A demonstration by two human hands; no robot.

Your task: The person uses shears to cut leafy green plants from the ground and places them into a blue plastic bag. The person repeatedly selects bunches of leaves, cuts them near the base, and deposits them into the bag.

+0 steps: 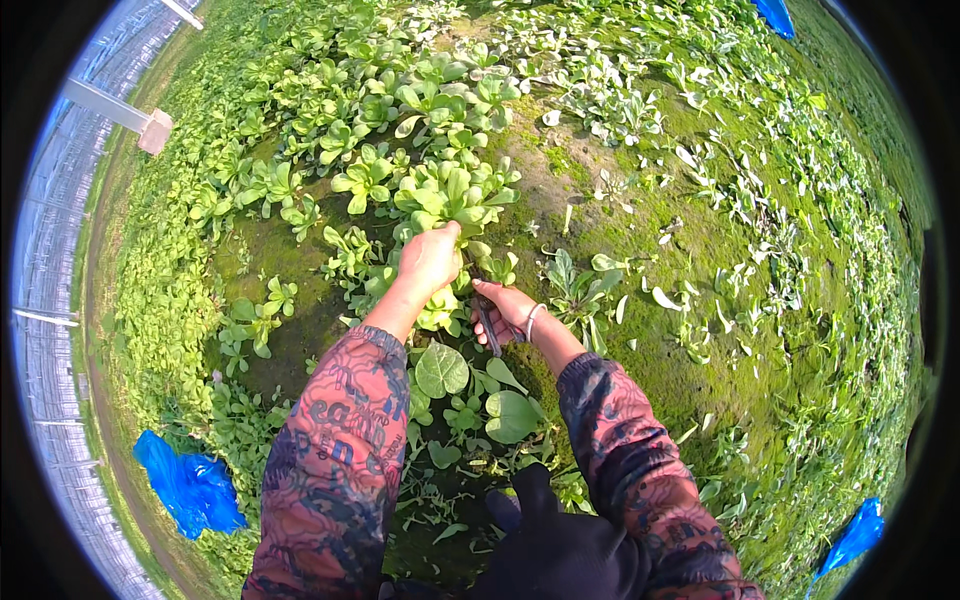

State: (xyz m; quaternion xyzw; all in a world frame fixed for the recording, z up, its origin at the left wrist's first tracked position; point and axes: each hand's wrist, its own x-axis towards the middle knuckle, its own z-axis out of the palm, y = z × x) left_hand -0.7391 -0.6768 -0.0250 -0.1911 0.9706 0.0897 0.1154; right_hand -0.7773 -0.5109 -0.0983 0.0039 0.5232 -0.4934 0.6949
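My left hand is closed around a bunch of leafy green plants near the middle of the view. Just right of it and a little nearer to me, my right hand holds a dark metal cutting tool, seemingly small scissors; its blades are mostly hidden among leaves. Low leafy greens stand around both hands. Broad heart-shaped leaves grow below the right hand. A leafy rosette stands right of that hand.
Blue plastic bags lie at lower left, lower right and top right. Mossy soil with scattered cut leaves spreads to the right. Denser greens fill the left. A pale post juts in at upper left.
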